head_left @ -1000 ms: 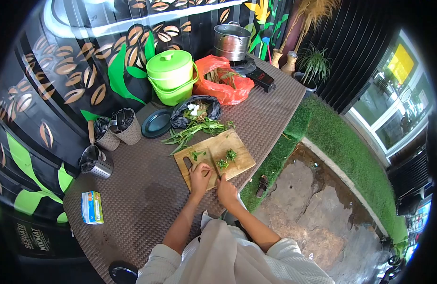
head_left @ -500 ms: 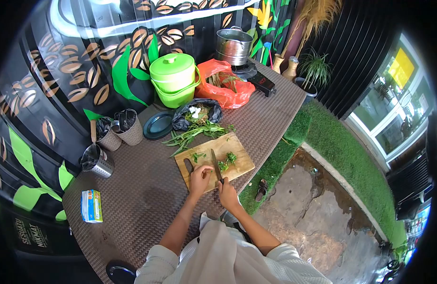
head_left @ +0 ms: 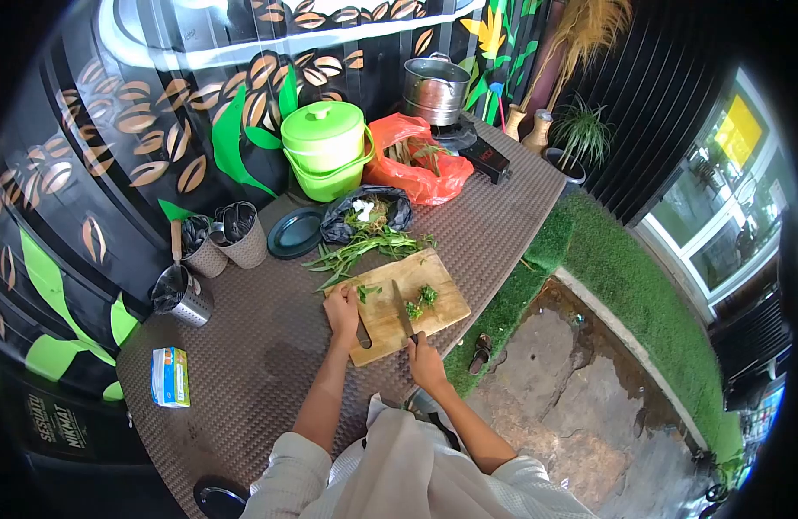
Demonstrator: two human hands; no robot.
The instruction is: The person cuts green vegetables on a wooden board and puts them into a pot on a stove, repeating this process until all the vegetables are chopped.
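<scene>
A wooden cutting board (head_left: 386,333) lies on the brown woven-pattern table (head_left: 269,346). My right hand (head_left: 426,359) is closed round the handle of a knife (head_left: 401,303), whose blade rests over the board. Small chopped greens (head_left: 426,295) sit right of the blade, and a few leaves (head_left: 368,292) lie left of it. At the board's left edge is my left hand (head_left: 342,311), its fingers bent near those leaves; whether they pinch anything is too small to tell. Long green stalks (head_left: 364,251) are spread just behind the board, by a black plastic bag (head_left: 394,210).
Behind stand a green lidded bucket (head_left: 325,147), a red bag (head_left: 425,173) and a steel pot (head_left: 436,91) on a portable stove (head_left: 485,157). A dark plate (head_left: 295,232), utensil holders (head_left: 243,242) and a tissue pack (head_left: 169,377) are on the left.
My left hand has moved left, from beside the knife to the board's left edge. The knife in my right hand has shifted slightly right and down.
</scene>
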